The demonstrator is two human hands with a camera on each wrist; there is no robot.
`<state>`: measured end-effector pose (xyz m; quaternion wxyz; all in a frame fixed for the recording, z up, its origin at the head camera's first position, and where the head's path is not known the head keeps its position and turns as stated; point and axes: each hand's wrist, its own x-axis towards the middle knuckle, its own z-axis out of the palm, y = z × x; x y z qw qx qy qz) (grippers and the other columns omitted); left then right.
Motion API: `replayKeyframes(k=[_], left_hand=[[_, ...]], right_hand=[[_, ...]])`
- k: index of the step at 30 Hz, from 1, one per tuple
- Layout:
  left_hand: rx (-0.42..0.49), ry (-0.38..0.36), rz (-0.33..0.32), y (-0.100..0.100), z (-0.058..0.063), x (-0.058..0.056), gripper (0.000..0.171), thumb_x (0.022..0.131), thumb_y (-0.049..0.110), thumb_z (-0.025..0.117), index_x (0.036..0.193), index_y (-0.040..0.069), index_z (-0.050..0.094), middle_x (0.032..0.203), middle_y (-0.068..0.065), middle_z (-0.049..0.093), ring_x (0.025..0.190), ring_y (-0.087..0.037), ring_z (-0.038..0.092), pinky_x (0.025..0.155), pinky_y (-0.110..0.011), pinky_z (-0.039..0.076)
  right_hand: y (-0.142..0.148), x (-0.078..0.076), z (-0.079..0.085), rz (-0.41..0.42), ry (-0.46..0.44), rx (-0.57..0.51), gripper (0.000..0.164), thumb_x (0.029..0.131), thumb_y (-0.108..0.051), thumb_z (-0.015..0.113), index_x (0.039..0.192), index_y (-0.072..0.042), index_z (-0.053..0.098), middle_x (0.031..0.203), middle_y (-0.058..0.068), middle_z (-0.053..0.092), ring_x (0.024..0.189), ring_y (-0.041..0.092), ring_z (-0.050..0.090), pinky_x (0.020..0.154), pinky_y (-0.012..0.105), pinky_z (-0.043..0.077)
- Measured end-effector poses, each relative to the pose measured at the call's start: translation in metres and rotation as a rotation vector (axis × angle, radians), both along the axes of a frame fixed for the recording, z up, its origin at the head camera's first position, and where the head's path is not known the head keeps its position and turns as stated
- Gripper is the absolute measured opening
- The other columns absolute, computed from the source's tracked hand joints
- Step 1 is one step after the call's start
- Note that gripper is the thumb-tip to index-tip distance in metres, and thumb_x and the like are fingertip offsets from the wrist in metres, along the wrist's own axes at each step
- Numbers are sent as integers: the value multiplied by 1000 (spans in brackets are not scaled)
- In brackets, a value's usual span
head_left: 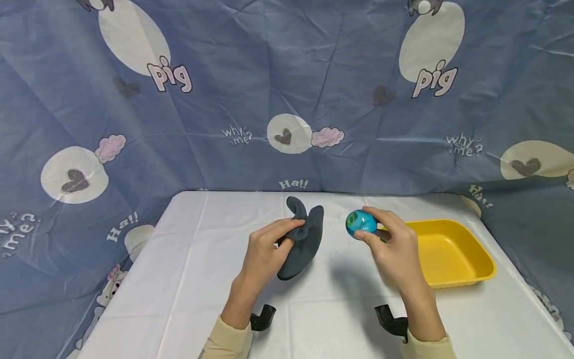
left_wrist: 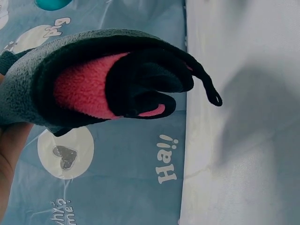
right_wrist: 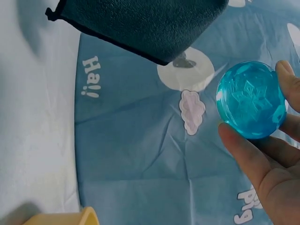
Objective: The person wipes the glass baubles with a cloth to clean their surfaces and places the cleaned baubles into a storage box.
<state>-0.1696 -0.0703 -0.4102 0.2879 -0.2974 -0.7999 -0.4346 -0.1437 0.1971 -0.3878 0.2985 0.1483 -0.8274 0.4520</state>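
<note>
My left hand (head_left: pixel 265 249) pinches a dark grey cloth (head_left: pixel 311 239) near its middle, and its ends flare up and down. In the left wrist view the cloth (left_wrist: pixel 84 86) is folded over, with pink fleece inside, black edging and a small loop at one end. To the right, my right hand (head_left: pixel 399 247) grips a shiny translucent blue ball (head_left: pixel 366 222) between thumb and fingers. A green patch shows on the ball's left side in the head view. A star-like faceted pattern marks the ball (right_wrist: pixel 251 99) in the right wrist view. Ball and cloth are apart, both held above the table.
A yellow plastic tray (head_left: pixel 448 249) stands on the right of the table, partly behind my right hand. White cloth covers the table (head_left: pixel 215 279). A blue printed curtain (head_left: pixel 251 89) hangs behind it and along the sides.
</note>
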Motion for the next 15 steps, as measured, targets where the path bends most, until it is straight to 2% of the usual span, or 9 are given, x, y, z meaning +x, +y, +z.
replayKeyframes(k=[9, 15], left_hand=[[-5, -11, 11, 0, 0, 0, 39, 90, -2, 62, 117, 23, 75, 117, 0, 74, 110, -16, 70, 72, -19, 58], [-10, 26, 26, 0, -1, -2, 39, 88, -3, 65, 116, 23, 75, 115, -1, 74, 109, -16, 71, 86, -27, 59]], right_hand=[[7, -1, 2, -37, 4, -3, 49, 78, -9, 83, 125, -13, 69, 112, 6, 71, 101, -6, 61, 76, 7, 54], [11, 0, 4, -53, 19, -12, 48, 77, -7, 84, 122, -12, 70, 108, 6, 72, 100, -7, 61, 76, 6, 53]])
